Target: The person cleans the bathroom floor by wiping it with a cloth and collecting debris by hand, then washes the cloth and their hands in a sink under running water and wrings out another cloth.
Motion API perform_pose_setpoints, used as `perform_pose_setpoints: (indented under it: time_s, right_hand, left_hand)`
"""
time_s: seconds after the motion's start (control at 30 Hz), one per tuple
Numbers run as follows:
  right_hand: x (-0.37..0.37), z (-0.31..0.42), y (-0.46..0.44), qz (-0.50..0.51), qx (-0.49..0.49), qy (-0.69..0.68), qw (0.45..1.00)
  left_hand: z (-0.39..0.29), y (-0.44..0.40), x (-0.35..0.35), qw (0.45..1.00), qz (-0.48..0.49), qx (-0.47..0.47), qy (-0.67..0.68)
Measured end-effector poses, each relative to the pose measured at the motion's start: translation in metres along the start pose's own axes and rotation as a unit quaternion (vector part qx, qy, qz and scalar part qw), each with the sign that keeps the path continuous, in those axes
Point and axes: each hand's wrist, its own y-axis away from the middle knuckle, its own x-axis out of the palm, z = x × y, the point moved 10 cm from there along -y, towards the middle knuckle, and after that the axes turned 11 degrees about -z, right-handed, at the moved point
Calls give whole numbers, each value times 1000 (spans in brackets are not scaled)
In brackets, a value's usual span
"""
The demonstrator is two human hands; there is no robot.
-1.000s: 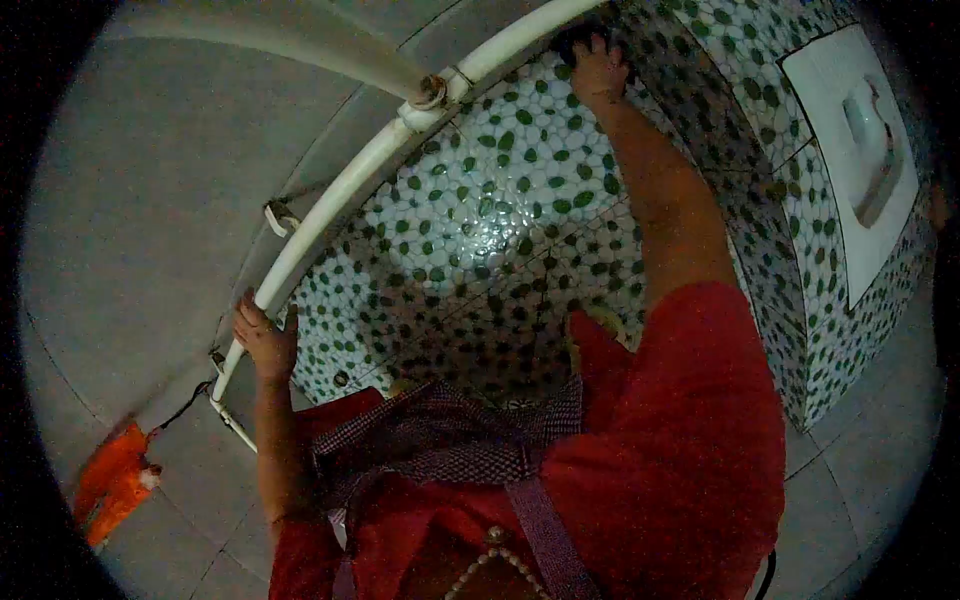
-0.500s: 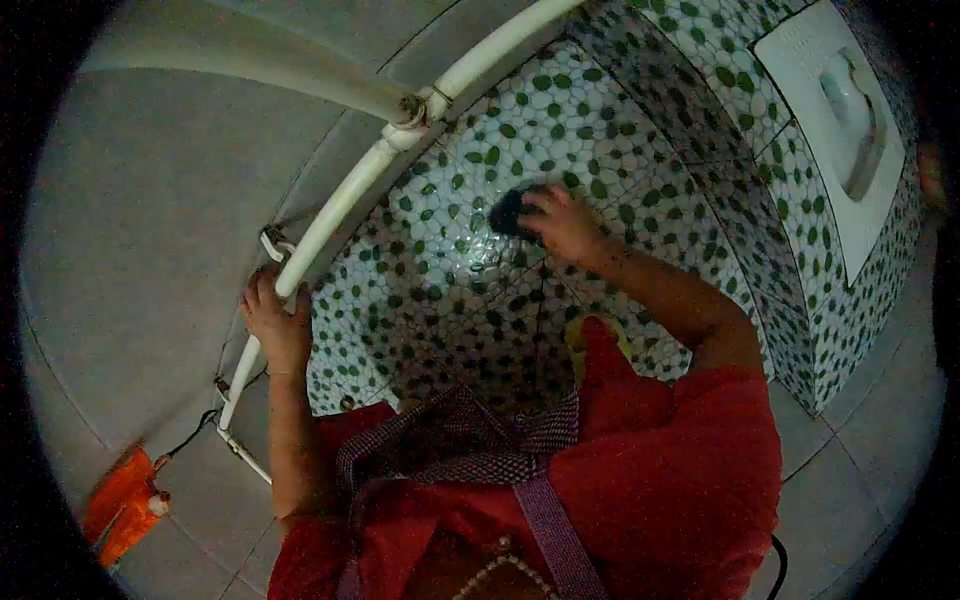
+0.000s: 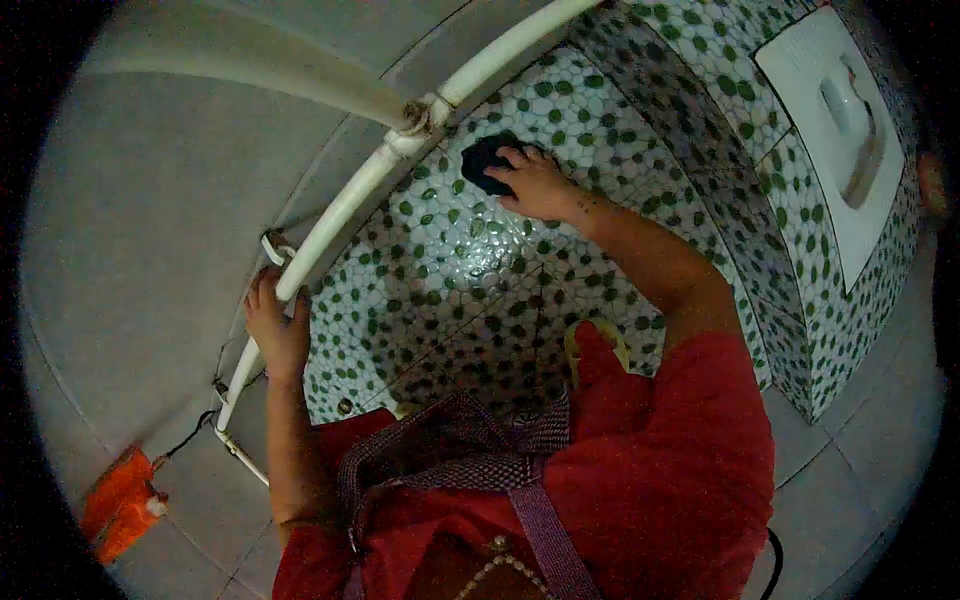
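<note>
No readable text — no labels, no numbers.

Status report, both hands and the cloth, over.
Right hand pressing dark cloth to pebble-patterned floor. Left hand gripping white pipe. Nothing visible blocking beside the cloth.

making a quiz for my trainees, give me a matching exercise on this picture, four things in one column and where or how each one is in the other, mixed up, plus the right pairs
Things
1. dark wad
2. left hand
3. orange item
4. white fixture

Places and states
A. with a hollow in it, at the upper right of the picture
B. under the fingers of the right hand, on the pebble-patterned surface
C. at the lower left of the picture
D. gripping the white pipe

Right pairs: 1-B, 2-D, 3-C, 4-A
</note>
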Motion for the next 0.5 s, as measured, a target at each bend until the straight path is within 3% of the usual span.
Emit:
perform_pose_setpoints:
  time_s: [0.07,0.1,0.13,0.17,0.23,0.37,0.47,0.5]
  right_hand:
    - [-7,-46,-16,-34,104,-287,952]
    - [-33,-78,-18,-4,222,-156,962]
    - [-49,-112,-27,-166,148,-78,972]
    - [-70,-124,-36,-105,188,-2,976]
    - [-76,-152,-43,-277,72,232,930]
    - [-42,-194,-48,-226,178,212,934]
    - [-34,-177,-56,-35,166,323,931]
    - [-21,-192,-54,-65,152,303,938]
  left_hand:
    - [0,-2,2,1000,11,-2,-3]
    - [0,-1,2,1000,7,2,-1]
    - [0,0,2,1000,3,5,0]
    - [0,0,2,1000,4,-2,7]
    - [-2,-1,1,1000,8,-10,-6]
    - [7,1,6,1000,7,-25,15]
    - [19,7,10,999,7,-37,-19]
    - [19,9,9,998,31,-59,-12]
